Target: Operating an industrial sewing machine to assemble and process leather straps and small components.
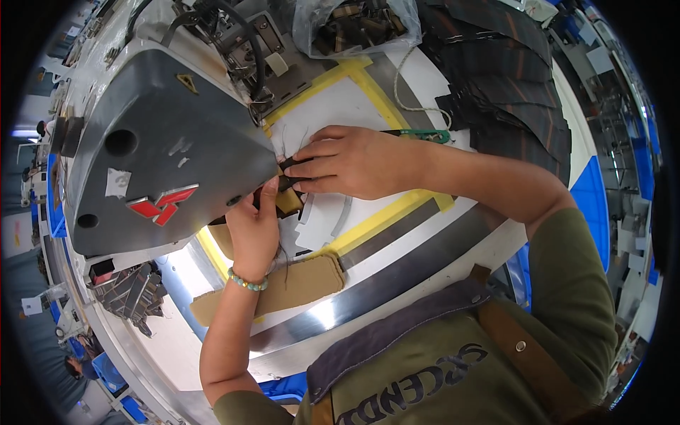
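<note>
Both hands meet beside the grey head of a sewing machine (163,152), at a small dark fabric piece (287,183). My left hand (249,237), a beaded bracelet at its wrist, pinches the near side of the piece with thumb and fingers. From the right, my right hand (365,163) grips it with bent fingers held close together. The machine head hides the needle area and part of the left fingers. Loose dark threads trail around the hands. Green-handled thread snips (425,134) lie by my right wrist.
A white curved template (326,221) and brown cardboard (304,285) lie near the hands. Yellow tape (368,237) borders the work surface. Dark striped fabric panels (506,85) are stacked at far right, beyond a bag of pieces (358,28). Striped scraps (131,294) sit at left.
</note>
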A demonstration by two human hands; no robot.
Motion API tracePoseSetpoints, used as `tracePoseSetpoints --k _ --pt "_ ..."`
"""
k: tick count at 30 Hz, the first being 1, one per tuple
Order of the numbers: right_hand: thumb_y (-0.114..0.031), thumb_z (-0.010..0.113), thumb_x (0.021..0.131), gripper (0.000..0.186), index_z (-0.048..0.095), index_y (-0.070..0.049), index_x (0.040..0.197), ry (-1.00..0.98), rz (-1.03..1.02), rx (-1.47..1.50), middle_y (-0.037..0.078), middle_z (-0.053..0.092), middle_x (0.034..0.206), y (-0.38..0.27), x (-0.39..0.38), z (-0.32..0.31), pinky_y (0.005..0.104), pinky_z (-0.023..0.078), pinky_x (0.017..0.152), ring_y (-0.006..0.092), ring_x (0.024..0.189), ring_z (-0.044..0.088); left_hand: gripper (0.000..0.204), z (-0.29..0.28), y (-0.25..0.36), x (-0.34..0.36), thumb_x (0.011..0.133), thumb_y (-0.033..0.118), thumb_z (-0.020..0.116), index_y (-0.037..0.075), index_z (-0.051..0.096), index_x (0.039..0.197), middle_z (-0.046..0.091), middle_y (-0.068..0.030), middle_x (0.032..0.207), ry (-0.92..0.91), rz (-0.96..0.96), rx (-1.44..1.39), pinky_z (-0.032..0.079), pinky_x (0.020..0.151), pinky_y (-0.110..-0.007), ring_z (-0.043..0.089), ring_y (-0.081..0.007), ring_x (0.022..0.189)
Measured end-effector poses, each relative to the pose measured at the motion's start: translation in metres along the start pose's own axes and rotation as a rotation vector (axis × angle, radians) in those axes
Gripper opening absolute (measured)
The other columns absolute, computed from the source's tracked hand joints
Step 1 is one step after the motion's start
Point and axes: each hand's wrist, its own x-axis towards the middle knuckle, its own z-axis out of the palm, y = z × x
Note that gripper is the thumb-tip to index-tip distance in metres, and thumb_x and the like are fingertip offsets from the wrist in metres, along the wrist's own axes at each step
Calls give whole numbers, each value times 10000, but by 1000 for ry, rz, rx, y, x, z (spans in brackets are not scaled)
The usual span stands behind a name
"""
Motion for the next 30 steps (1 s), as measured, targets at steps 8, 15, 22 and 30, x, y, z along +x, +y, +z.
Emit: tracePoseSetpoints --k 8,15,22,30 --pt "-170 659 928 387 775 -145 1297 37 -3 8 19 720 1411 0 1 1 411 490 1161 231 1342 633 273 -14 20 -36 1009 23 686 -27 717 1276 634 -156 1243 -40 274 280 470 1051 -413 587 -321 1189" --pt "-118 730 861 448 764 -132 1307 7 126 74 20 726 1358 -4 0 -3 397 556 1084 221 1301 649 773 -4 31 -37 724 -200 578 14 656 1463 545 -198 1431 -175 396 508 393 1175 -534 480 -448 1349" --pt "-115 717 886 393 765 -67 1273 79 17 30 32 742 1346 -2 -1 1 380 581 1067 220 1273 678 506 -19 26 -30 920 -71 626 -16 674 1420 560 -212 1461 -198 322 270 388 1173 -524 514 -441 1316" --pt "-139 686 925 341 776 -38 1237 9 21 -6 33 764 1328 -5 0 -1 407 571 1075 223 1288 687 558 -11 20 -14 1057 241 646 38 557 1570 612 -230 1422 -194 436 588 394 1161 -521 557 -455 1264"
